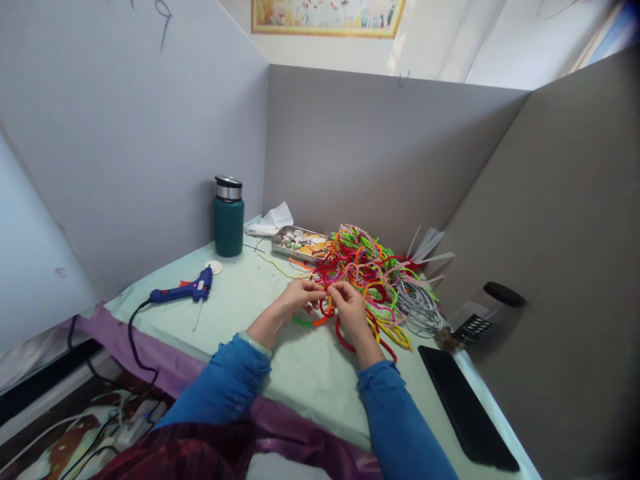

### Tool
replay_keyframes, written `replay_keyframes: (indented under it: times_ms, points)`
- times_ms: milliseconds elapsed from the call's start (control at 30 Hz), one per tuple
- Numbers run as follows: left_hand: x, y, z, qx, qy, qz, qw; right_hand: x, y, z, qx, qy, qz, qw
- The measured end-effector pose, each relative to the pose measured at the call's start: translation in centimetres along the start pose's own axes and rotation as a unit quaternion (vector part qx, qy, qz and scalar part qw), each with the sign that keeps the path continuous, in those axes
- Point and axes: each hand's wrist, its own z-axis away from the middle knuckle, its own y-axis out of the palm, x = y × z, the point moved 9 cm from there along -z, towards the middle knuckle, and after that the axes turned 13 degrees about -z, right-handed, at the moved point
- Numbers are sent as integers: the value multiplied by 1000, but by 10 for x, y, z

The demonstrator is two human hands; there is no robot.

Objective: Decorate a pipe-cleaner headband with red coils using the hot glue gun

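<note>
My left hand (pixel 299 297) and right hand (pixel 350 311): two, fingertips pinched narrow on a red pipe cleaner (pixel 329 310), apparently steadying it from both sides, before the heap (pixel 357 257) near the worktop's far edge. Glue gun (pixel 183 291): one, near the left edge, perhaps sparing my reach space. Tray (pixel 295 253): one, far edge, seemingly corralling small pieces. Bottle (pixel 229 227): one. Heaped strands: uncountable.

A handwritten 9 (pixel 163 21) marks the grey partition (pixel 200 100) at left.
</note>
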Motion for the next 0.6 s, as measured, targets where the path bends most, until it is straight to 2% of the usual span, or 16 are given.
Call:
replay_keyframes:
  times_ms: [400, 467, 600]
  points:
    - [-3, -1, 2, -10, -12, 102, 995, 0, 5, 2, -1, 2, -26, 1000]
    - [-2, -5, 1, -20, -14, 125, 992, 7, 6, 2, 0, -22, 9, 1000]
    - [2, -16, -3, -55, -18, 181, 982, 29, 4, 10, -36, -121, 141, 982]
